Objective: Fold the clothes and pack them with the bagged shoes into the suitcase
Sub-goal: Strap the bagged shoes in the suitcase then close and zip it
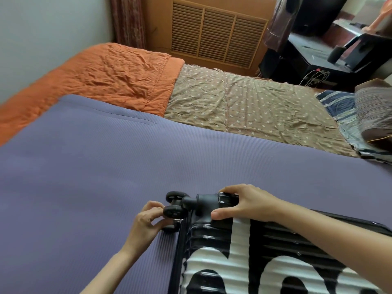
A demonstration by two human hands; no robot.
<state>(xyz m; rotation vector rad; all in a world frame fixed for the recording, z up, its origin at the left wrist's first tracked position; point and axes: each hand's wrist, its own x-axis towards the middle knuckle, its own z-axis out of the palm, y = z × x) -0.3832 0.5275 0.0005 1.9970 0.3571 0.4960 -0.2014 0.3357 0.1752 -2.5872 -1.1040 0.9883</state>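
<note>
Lower centre, the left hand (148, 221) pinches a caster wheel (172, 211) of the closed suitcase (233, 264), lying flat on the purple mat (84, 177) at lower right. The right hand (244, 203) clasps its corner. The ribbed shell looks rigid, glossy, probably slippery; corners offer surer holds.
</note>
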